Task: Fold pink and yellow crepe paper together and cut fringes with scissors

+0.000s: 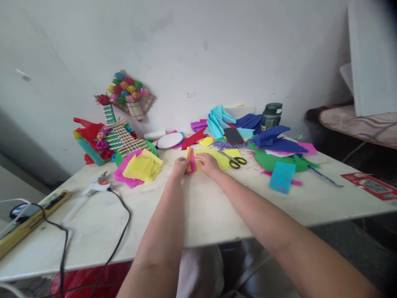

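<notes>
My left hand (180,167) is closed around the left end of a folded yellow and pink strip of crepe paper (192,160), just above the table. At its right side, my right hand (208,164) has its fingers curled and pinched against the paper. A yellow crepe sheet (226,162) lies flat behind and beside my right hand. Black-handled scissors (237,161) rest on that sheet, to the right of my right hand. Further left lies a pile of yellow and pink crepe sheets (143,166).
A glue gun (97,186) with a black cord lies at left near a yellow power strip (58,198). Behind stand a paper-flower guitar craft (124,138), a white oval disc (170,140), a phone (233,135) and a dark flask (271,116). Coloured paper (282,178) lies at right.
</notes>
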The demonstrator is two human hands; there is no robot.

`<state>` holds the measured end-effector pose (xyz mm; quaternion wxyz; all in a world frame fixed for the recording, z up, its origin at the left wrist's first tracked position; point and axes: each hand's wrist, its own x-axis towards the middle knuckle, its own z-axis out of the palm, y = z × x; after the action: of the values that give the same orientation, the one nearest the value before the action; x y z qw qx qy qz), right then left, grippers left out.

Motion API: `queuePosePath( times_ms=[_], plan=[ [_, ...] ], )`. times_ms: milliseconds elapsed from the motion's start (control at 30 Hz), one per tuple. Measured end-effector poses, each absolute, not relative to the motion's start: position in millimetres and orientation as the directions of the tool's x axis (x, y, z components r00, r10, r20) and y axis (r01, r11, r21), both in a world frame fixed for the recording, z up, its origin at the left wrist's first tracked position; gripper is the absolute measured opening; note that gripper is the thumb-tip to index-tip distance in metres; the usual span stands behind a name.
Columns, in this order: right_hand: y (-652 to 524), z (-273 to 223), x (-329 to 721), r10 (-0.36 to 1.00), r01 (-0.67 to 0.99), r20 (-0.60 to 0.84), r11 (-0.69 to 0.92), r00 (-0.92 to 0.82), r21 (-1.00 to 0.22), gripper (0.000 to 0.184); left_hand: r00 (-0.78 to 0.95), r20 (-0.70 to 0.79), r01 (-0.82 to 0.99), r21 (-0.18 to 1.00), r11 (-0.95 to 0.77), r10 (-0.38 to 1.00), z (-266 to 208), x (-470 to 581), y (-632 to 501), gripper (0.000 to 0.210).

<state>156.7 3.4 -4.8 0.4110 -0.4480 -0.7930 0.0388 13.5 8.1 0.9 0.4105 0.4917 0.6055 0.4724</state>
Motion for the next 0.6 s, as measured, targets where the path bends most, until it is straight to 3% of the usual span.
queuePosePath(
  times_ms=[167,333,467,600],
  plan=[
    [-3.0,3.0,161.7,0.780,0.765,0.562,0.532,-0.276,-0.362,0.029,-0.232,-0.006,0.215,0.975,0.057,0.973,0.4,17.8,8.6,0.015],
    [-5.3,24.3,181.1,0.866,0.912,0.461,0.333,-0.196,-0.238,0.029,-0.199,-0.068,0.213,0.971,0.111,0.978,-1.3,18.2,11.7,0.011],
    [1.5,40.9,207.7,0.958,0.981,0.286,0.045,0.010,-0.187,0.028,-0.170,-0.096,0.150,0.981,0.122,0.981,-2.4,18.1,12.7,0.012],
    [7.4,50.3,233.9,0.978,0.976,0.136,-0.136,0.159,-0.169,0.033,-0.171,-0.106,0.124,0.984,0.128,0.979,-2.9,18.1,12.6,0.013]
  ],
)
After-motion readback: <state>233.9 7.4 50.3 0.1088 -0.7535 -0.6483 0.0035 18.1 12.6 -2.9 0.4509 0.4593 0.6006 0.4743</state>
